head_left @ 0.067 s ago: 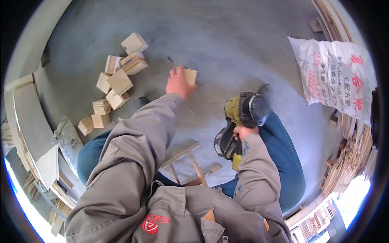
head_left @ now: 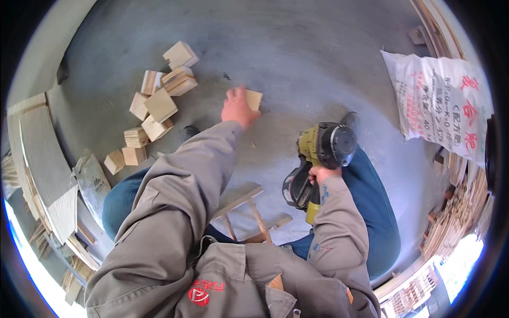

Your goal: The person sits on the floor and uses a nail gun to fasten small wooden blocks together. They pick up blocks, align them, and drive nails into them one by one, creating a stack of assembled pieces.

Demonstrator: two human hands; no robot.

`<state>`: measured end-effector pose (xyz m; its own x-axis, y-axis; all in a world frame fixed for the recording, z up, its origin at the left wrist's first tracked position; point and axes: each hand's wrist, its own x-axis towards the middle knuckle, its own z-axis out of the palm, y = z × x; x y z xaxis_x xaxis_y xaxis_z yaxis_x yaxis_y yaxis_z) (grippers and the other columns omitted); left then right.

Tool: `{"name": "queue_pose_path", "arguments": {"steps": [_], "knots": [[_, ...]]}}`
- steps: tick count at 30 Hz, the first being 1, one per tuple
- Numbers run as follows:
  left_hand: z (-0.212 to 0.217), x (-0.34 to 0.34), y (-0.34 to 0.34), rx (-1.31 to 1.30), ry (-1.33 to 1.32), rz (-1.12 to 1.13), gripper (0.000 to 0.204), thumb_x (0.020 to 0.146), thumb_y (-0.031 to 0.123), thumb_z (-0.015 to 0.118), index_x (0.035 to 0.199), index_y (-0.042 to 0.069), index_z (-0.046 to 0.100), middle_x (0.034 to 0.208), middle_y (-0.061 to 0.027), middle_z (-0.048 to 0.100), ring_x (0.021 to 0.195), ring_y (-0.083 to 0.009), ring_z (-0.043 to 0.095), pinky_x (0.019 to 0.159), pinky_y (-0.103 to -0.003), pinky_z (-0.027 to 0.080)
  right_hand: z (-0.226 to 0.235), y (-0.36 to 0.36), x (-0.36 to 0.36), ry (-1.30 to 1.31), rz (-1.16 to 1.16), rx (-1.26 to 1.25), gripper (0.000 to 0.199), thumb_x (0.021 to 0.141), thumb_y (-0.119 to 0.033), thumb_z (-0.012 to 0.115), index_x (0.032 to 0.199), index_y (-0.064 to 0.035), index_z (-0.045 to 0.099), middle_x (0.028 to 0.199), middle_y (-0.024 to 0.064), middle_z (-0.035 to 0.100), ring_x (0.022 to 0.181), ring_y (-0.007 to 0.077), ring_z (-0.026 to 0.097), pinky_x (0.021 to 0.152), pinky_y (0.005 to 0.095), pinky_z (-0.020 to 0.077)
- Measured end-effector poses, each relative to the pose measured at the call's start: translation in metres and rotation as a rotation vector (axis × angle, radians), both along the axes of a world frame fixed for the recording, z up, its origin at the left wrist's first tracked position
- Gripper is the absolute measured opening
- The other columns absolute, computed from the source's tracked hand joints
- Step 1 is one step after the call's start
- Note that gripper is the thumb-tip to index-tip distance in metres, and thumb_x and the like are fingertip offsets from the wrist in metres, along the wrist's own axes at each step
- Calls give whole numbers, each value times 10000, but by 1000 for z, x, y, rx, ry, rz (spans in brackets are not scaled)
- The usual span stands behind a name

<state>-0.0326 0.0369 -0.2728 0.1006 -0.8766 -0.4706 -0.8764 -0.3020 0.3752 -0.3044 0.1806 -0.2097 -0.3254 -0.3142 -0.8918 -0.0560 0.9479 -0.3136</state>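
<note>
My left hand (head_left: 238, 108) reaches out over the floor with its fingers and thumb round a small wooden block (head_left: 254, 99). Only the block's pale right part shows; the hand covers the rest. In my right hand (head_left: 324, 174) is the grip of a yellow-green and black nail gun (head_left: 324, 146), held upright beside my right knee. Its round black end cap faces up, and a round magazine hangs to the left of the grip. To the left of my left hand lies a loose cluster of wooden blocks (head_left: 160, 105), some of them leaning on each other.
A low wooden frame (head_left: 257, 214) lies between my legs. Long boards (head_left: 50, 169) and a crumpled plastic bag (head_left: 91, 175) are at the left. On the right, a printed white sack (head_left: 432, 98) lies by a stack of thin wood strips (head_left: 456, 206).
The whole scene has shifted slightly to the right in the picture. Both hands keep the same hold on the block and the nail gun.
</note>
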Motion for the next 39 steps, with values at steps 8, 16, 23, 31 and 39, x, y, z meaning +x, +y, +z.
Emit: {"name": "queue_pose_path", "arguments": {"steps": [8, 16, 23, 31, 39], "knots": [[51, 37, -14, -19, 42, -24, 933, 636, 291, 846, 1451, 115, 428, 1367, -203, 496, 1223, -390, 568, 1026, -434, 495, -5, -4, -3, -9, 61, 4, 142, 713, 75, 673, 844, 56, 622, 662, 130, 644, 493, 220, 621, 434, 342, 513], [223, 144, -87, -434, -132, -1, 1002, 580, 402, 851, 1464, 114, 476, 1346, -225, 537, 1225, -361, 573, 1053, -413, 478, -14, -8, -1, 1, 120, 25, 55, 758, 39, 651, 804, 45, 621, 667, 150, 653, 509, 249, 639, 450, 376, 540], [346, 287, -9, -709, -1, -39, 971, 595, 347, 882, 1447, 79, 502, 1328, -213, 561, 1223, -339, 575, 1041, -390, 484, -35, -6, -16, -36, 172, -47, 71, 804, -18, 628, 756, 33, 621, 655, 147, 630, 507, 272, 618, 457, 392, 529], [248, 369, 248, -440, -183, 386, 1054, 525, 364, 886, 1443, 51, 472, 1325, -231, 533, 1249, -373, 527, 1087, -421, 454, -57, 0, -7, 30, 246, -2, 71, 810, -20, 614, 743, 3, 610, 653, 125, 625, 528, 251, 631, 469, 388, 539], [178, 337, 403, -77, -211, 460, 1023, 536, 263, 869, 1455, 102, 450, 1340, -207, 513, 1254, -381, 538, 1079, -422, 470, -51, 10, -1, 107, 248, -35, 71, 824, -34, 630, 766, 5, 622, 665, 117, 637, 526, 244, 621, 483, 384, 539]]}}
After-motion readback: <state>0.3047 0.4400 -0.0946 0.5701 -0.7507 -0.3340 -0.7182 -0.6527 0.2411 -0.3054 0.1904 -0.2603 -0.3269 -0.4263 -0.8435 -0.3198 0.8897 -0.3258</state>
